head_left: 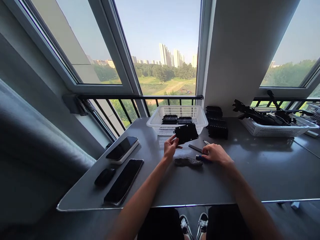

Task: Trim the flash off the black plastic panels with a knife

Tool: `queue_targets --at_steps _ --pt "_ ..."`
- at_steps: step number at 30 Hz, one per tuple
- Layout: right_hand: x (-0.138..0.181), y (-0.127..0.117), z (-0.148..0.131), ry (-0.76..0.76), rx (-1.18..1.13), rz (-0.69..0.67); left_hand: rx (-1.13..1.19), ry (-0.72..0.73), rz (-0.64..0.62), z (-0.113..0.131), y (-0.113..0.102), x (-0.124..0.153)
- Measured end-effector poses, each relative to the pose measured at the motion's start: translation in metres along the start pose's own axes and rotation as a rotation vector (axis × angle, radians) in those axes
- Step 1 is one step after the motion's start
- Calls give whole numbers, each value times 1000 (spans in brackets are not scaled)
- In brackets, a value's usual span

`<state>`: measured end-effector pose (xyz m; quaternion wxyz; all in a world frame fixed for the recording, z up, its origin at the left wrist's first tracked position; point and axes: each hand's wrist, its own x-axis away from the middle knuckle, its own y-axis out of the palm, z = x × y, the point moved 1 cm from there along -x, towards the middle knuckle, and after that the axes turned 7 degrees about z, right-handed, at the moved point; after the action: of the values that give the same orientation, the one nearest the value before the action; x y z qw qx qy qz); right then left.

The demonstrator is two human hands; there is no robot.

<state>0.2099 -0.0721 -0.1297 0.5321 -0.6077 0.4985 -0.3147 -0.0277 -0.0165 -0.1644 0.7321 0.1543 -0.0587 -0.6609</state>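
Observation:
My left hand [170, 146] pinches a flat black rectangular plastic plate [187, 133] by its lower left corner, raised and tilted in front of the white basket. Small light holes show along the plate's edges. My right hand [217, 153] is low over the table, its fingers curled on a small dark blue stick-like object [199, 157] whose kind I cannot make out. Just beyond those fingertips lie a flat grey strip [195, 147] and a white-tipped pen-like tool [206, 142]. A dark, crumpled, lumpy piece [188, 162] rests between my forearms.
A white basket [152, 123] holds several black ribbed parts [170, 119]. Stacks of similar black parts [217, 128] stand beside it. Two phones [124, 181] and a black mouse [105, 176] lie left. Another white basket [270, 130] with cables and black gear stands right.

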Motion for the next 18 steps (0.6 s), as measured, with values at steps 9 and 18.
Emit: queue_targets --at_steps 9,18 --pt "-2 11 -11 12 6 -85 59 -26 -25 1 2 0" --pt "-5 14 -19 -25 -390 21 70 -34 -69 3 3 1"
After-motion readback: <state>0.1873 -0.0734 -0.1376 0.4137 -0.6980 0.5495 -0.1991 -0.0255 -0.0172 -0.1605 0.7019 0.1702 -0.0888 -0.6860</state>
